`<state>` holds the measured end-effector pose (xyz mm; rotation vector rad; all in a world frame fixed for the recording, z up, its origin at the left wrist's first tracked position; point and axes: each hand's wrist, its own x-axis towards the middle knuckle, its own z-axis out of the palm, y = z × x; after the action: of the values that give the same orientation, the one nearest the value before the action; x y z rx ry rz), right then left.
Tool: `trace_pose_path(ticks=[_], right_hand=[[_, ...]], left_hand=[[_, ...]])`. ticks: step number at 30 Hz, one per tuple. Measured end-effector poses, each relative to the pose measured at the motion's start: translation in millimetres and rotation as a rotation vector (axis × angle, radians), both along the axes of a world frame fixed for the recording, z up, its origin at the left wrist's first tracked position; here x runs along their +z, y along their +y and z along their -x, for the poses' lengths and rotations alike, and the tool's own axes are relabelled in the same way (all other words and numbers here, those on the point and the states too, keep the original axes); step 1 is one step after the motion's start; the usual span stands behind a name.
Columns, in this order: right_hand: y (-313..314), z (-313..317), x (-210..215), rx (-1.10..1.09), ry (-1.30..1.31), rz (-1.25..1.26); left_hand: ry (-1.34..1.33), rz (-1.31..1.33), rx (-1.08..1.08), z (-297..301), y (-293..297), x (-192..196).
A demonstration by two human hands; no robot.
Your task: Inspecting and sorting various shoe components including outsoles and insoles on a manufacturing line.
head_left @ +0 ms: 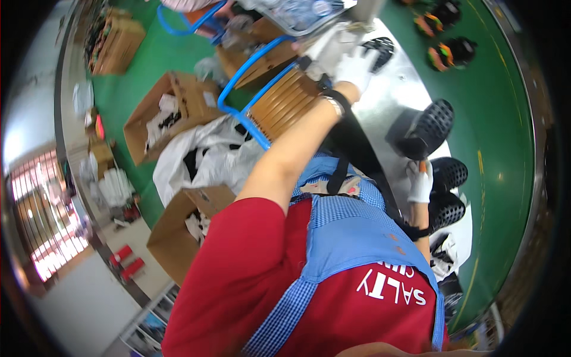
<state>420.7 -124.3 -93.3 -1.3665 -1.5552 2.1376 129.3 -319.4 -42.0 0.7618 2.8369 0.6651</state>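
Observation:
My left hand [354,70], in a white glove, reaches across the metal worktop [410,89]. Its fingers close at the edge of a small black perforated piece [380,52], perhaps a clog; its full shape is partly covered. My right hand [420,182], also gloved, grips the lower end of a black clog [429,126] full of holes, tilted over the worktop's edge. An orange-coloured fingertip shows against the glove. Beside that hand are two more black clogs, one [449,174] farther out and one [446,211] close to my wrist.
A blue-framed chair with brown slats [284,104] stands left of the worktop. Open cardboard boxes [193,95] and a white sack [208,156] lie on the green floor. A clear tray [306,18] sits at the top. Black-and-orange footwear [452,53] lies beyond the worktop.

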Motion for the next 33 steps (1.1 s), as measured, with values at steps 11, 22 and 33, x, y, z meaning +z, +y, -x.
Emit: trace_pose_path(ticks=[11,22,33], right_hand=[[-108,53,37,1.256,-0.227,-0.641],[-120,103,38,1.338,-0.039,-1.077],[-193,185,-61,0.883,-0.107,-0.799]], left_hand=[[-0.027,-0.211,0.184,-89,-140,23],[-0.384,0.185,0.728,-219,-341,-15],[-0.265,-0.174,0.562,-174,-254,-51]])
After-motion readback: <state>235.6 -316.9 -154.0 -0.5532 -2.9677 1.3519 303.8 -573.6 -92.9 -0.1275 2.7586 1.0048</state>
